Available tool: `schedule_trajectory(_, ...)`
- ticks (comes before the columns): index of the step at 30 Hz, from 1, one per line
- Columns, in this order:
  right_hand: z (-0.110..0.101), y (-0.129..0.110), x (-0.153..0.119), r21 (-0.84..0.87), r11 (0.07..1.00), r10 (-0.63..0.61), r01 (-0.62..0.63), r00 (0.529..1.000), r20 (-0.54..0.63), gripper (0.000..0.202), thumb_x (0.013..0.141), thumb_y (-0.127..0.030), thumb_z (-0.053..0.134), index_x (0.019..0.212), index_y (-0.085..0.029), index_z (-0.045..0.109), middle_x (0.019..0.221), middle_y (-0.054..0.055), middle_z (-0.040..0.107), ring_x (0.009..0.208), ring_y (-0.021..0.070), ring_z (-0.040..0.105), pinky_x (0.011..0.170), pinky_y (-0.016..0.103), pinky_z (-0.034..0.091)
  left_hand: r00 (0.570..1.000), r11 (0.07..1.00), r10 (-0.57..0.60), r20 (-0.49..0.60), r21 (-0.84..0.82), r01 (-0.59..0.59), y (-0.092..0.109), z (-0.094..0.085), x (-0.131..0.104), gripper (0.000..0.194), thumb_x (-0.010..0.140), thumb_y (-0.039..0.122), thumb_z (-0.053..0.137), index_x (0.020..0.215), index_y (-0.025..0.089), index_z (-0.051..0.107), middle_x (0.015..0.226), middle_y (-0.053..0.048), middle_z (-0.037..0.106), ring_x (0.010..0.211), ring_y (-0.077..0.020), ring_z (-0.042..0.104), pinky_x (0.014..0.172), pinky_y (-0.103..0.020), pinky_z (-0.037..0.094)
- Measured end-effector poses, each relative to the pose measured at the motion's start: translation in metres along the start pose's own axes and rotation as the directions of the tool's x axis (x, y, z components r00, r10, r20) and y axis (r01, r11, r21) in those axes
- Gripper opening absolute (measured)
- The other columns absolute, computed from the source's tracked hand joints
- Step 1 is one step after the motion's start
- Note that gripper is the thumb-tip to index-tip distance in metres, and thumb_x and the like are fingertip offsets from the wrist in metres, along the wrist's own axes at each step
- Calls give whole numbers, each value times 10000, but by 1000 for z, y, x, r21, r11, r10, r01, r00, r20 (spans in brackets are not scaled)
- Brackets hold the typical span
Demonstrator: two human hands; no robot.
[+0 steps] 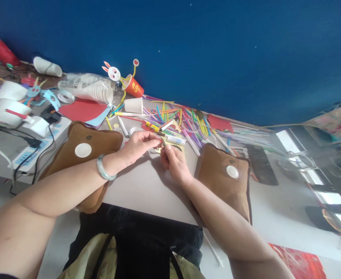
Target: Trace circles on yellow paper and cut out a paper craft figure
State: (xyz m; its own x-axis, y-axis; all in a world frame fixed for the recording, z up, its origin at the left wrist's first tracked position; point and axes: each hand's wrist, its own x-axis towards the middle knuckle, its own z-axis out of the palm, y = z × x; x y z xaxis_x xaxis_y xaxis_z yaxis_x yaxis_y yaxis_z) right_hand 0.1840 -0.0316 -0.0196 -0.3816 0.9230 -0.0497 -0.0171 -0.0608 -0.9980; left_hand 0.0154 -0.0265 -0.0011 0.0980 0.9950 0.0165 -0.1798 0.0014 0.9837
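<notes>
My left hand (139, 146), with a pale bangle (105, 168) on its wrist, is closed in a pinch over the table. Between its fingertips shows a small red piece (159, 142). My right hand (174, 161) meets it from the right, closed, thumb on top. A thin dark object (163, 142) sticks up at its fingertips; its kind is too small to make out. Just beyond the hands lie a yellow-and-red tube (152, 127), a clear capped tube (174, 140) and a yellowish sheet (182, 146) partly hidden by the right hand.
Brown cushions lie left (93, 170) and right (224, 186) of my hands. Colourful sticks (193, 126) lie along the wall, near an orange paper cup (134, 86) with a rabbit figure (113, 73). A power strip (39, 145) with cables stands left; a dark phone (262, 164) lies right.
</notes>
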Motion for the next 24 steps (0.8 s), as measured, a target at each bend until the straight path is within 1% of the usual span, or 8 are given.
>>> schedule_trajectory(14, 0, -1, -1, -26, 999, -20, 20, 1000, 7, 563, 896, -726, 522, 646, -224, 470, 500, -52, 328, 439, 94, 255, 421, 256, 178, 999, 999, 17, 32, 34, -18, -1, -2, 0, 134, 758, 287, 730, 770, 155, 713, 739, -9, 692, 737, -139, 612, 754, -286, 467)
schedule_trajectory(24, 0, -1, 0, -33, 999, -4, 4, 1000, 4, 569, 877, -744, 532, 662, -221, 473, 497, -61, 313, 437, 88, 246, 419, 253, 179, 999, 998, 28, 37, 49, -30, -1, -2, 0, 124, 768, 271, 721, 763, 148, 709, 726, -5, 683, 728, -130, 603, 741, -276, 463)
